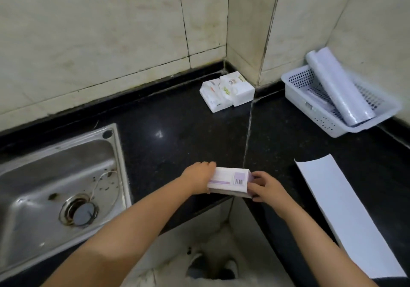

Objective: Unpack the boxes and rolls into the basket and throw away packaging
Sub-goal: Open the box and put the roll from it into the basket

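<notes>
A white and purple box point(229, 179) with a barcode rests at the front edge of the black counter. My left hand point(198, 175) grips its left end and my right hand point(267, 185) grips its right end. A white perforated basket point(310, 111) stands at the back right against the wall. A long white roll point(337, 87) leans in the basket, with a flat pack beneath it. Two white wrapped packs point(226, 91) sit in the back corner of the counter.
A steel sink point(55, 189) is set into the counter point(177, 131) on the left. A long flat white sheet or box point(346, 215) lies along the counter's right side. Tiled walls close the back and right. Floor and shoes show below the counter's inner corner.
</notes>
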Tool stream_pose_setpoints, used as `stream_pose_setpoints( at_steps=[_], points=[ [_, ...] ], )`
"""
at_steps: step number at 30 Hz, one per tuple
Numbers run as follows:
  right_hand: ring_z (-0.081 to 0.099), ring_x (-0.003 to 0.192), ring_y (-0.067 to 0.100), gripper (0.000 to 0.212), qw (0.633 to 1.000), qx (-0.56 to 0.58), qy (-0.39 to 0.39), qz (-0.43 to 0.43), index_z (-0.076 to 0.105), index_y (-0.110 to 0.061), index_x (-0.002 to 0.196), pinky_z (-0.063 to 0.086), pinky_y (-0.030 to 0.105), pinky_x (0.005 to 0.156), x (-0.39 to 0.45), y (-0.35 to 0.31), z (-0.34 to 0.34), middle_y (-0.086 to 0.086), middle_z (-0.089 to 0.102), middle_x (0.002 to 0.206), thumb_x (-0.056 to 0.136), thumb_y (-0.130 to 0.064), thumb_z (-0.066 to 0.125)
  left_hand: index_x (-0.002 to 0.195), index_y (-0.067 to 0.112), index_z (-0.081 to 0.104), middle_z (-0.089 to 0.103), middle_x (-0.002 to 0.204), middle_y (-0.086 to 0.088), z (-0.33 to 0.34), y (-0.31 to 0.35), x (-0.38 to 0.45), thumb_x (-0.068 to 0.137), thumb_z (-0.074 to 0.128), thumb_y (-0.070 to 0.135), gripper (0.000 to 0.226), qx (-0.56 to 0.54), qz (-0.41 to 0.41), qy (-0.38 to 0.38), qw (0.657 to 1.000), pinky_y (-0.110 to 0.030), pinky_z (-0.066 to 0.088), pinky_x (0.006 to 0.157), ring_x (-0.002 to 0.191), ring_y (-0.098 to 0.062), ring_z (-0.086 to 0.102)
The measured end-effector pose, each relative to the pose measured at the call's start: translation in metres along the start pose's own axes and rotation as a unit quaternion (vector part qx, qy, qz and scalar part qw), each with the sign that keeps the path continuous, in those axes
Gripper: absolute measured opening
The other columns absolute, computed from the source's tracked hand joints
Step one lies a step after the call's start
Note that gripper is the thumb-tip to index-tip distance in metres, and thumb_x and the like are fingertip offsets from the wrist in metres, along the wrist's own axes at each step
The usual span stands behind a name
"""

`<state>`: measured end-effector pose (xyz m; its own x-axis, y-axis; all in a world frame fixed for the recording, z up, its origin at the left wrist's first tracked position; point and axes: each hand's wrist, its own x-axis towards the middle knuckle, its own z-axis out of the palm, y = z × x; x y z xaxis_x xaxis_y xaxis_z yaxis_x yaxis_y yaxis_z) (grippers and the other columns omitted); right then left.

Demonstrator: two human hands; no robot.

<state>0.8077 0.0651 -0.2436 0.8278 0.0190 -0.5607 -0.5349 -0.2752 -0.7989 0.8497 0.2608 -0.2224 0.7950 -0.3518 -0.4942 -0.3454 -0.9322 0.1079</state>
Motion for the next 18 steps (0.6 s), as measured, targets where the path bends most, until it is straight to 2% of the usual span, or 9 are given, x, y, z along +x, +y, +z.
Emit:
stream_pose_setpoints(
  at_steps=[3,6,11,14,16,18],
  points=[
    [0.057,0.087,0.018,0.037,0.999,-0.004,0.022,0.029,0.048,-0.010,0.124,0.050,0.021,0.058,0.002,-0.002,0.006,0.002,0.057,0.094,0.088,-0.014,0.056,0.125,0.010,0.039,0.057,0.122,-0.013,-0.007,-0.006,0.011,0.074,0.074,0.027,0.064,0.018,0.030,-0.046,0.998,-0.037,0.047,0.082,0.108,-0.030,0.056],
    [0.057,0.091,0.019,0.039,0.999,-0.035,0.023,0.034,0.046,-0.011,0.126,0.048,0.019,0.055,-0.001,-0.004,0.009,0.005,0.056,0.102,0.088,-0.015,0.055,0.122,0.015,0.040,0.059,0.117,-0.010,-0.010,-0.011,0.017,0.071,0.076,0.030,0.064,0.024,0.046,-0.051,0.997,-0.032,0.043,0.072,0.103,-0.028,0.058],
    [0.057,0.076,0.013,0.031,0.997,-0.066,0.038,-0.006,0.049,-0.011,0.119,0.050,0.019,0.055,-0.007,-0.002,0.014,0.004,0.056,0.099,0.088,-0.010,0.048,0.123,0.018,0.041,0.060,0.115,-0.008,-0.006,-0.016,0.017,0.071,0.075,0.032,0.063,0.026,0.055,-0.037,0.997,-0.032,0.043,0.072,0.101,-0.025,0.059],
    [0.057,0.068,0.008,0.021,0.999,-0.024,0.033,0.011,0.048,-0.017,0.107,0.052,0.016,0.050,-0.010,-0.003,0.010,0.001,0.059,0.089,0.089,-0.005,0.045,0.124,0.018,0.041,0.060,0.114,-0.008,-0.002,-0.017,0.015,0.072,0.074,0.033,0.064,0.020,0.056,-0.028,0.998,-0.032,0.043,0.072,0.100,-0.026,0.059],
    [0.056,0.060,0.011,0.020,0.997,0.027,0.065,0.030,0.048,-0.014,0.101,0.052,0.015,0.046,-0.011,-0.002,0.008,0.003,0.060,0.078,0.089,0.000,0.040,0.124,0.017,0.041,0.060,0.115,-0.008,-0.001,-0.021,0.013,0.071,0.074,0.033,0.065,0.004,0.053,-0.023,0.998,-0.032,0.043,0.072,0.100,-0.026,0.059],
    [0.055,0.059,0.012,0.019,0.995,0.057,0.075,0.038,0.051,-0.015,0.091,0.051,0.018,0.051,-0.012,-0.002,0.007,0.004,0.060,0.076,0.091,-0.001,0.037,0.124,0.016,0.040,0.061,0.116,-0.009,0.000,-0.025,0.013,0.071,0.074,0.033,0.065,-0.007,0.048,-0.014,0.999,-0.032,0.042,0.070,0.099,-0.027,0.059]
  ],
)
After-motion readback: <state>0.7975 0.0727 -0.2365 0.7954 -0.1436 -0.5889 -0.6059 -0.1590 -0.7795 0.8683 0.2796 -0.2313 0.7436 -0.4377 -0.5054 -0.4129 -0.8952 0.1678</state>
